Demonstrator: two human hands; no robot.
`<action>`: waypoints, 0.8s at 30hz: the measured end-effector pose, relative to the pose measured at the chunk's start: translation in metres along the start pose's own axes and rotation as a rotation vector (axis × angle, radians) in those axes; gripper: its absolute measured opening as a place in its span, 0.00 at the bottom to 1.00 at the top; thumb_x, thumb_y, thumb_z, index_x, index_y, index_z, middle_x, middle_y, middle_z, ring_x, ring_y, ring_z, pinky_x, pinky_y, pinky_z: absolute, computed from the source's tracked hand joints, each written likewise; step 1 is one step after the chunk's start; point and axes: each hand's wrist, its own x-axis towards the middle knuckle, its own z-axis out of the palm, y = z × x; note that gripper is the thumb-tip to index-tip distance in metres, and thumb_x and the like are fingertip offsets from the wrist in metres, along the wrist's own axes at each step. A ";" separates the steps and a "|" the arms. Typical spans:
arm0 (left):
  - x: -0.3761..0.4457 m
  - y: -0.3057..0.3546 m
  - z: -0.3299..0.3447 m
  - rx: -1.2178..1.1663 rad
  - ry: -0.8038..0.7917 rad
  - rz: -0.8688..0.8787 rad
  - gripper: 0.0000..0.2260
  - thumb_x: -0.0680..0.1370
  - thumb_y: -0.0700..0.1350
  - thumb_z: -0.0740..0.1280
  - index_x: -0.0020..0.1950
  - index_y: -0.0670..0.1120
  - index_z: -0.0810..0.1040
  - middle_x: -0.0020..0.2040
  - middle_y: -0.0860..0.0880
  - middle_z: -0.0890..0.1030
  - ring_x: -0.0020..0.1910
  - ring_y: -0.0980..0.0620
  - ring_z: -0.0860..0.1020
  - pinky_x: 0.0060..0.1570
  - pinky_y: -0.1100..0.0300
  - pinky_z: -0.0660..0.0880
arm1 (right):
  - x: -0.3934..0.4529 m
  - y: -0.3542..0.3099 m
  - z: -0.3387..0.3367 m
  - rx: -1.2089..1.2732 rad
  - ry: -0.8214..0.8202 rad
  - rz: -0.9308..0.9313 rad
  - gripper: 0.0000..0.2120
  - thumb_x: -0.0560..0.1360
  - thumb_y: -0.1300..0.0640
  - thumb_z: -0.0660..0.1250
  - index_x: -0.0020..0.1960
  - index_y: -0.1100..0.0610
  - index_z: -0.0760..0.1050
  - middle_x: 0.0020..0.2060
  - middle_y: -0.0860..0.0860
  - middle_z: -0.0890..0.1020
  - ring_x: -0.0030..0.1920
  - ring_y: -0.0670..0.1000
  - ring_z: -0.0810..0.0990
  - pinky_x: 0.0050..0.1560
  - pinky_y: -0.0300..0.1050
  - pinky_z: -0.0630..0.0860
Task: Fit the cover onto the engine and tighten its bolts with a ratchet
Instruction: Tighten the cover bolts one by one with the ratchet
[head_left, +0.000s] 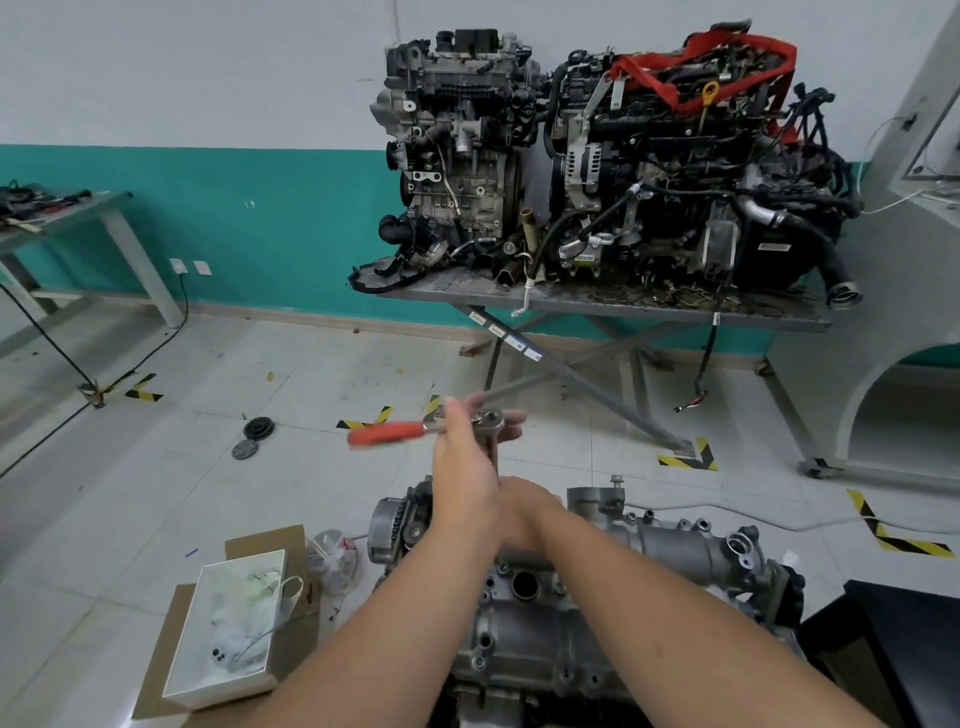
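A grey aluminium engine (524, 639) lies on the floor below me, its cover (675, 540) with bolt holes facing up. A ratchet with a red handle (387, 433) stands on a long extension bar (493, 457) above the engine's far end, the handle blurred and pointing left. My left hand (462, 467) reaches up to the ratchet head, thumb and blurred fingers around it. Just below, my right hand (524, 512) curls around the lower part of the extension, partly hidden behind my left wrist. A bolt (616, 482) sticks up at the far right of the engine.
An open cardboard box holding a white box (223, 639) sits on the floor to the left, beside a plastic bag (332, 556). Two black pulleys (258, 430) lie farther out. A metal table (597, 304) carries two engines ahead. A black object (909, 654) stands at the right.
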 end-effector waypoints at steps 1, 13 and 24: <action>0.007 0.003 -0.001 -0.035 0.028 -0.036 0.18 0.82 0.59 0.54 0.57 0.50 0.78 0.40 0.48 0.86 0.40 0.51 0.83 0.51 0.50 0.73 | -0.001 0.001 -0.002 -0.086 0.019 -0.005 0.14 0.80 0.51 0.56 0.59 0.54 0.75 0.60 0.55 0.80 0.60 0.61 0.77 0.64 0.59 0.71; 0.027 0.057 0.006 0.715 -0.179 -0.193 0.11 0.82 0.41 0.55 0.52 0.37 0.75 0.32 0.45 0.80 0.33 0.47 0.84 0.46 0.53 0.79 | -0.001 0.004 -0.003 -0.213 0.052 -0.022 0.11 0.83 0.47 0.51 0.52 0.51 0.68 0.59 0.54 0.79 0.59 0.58 0.75 0.60 0.55 0.68; 0.019 0.059 0.015 1.808 -0.434 0.526 0.11 0.85 0.53 0.55 0.53 0.48 0.72 0.40 0.49 0.75 0.37 0.48 0.75 0.32 0.57 0.65 | -0.007 0.005 -0.004 -0.179 0.039 -0.053 0.12 0.84 0.50 0.50 0.49 0.54 0.68 0.51 0.55 0.78 0.55 0.57 0.75 0.59 0.55 0.69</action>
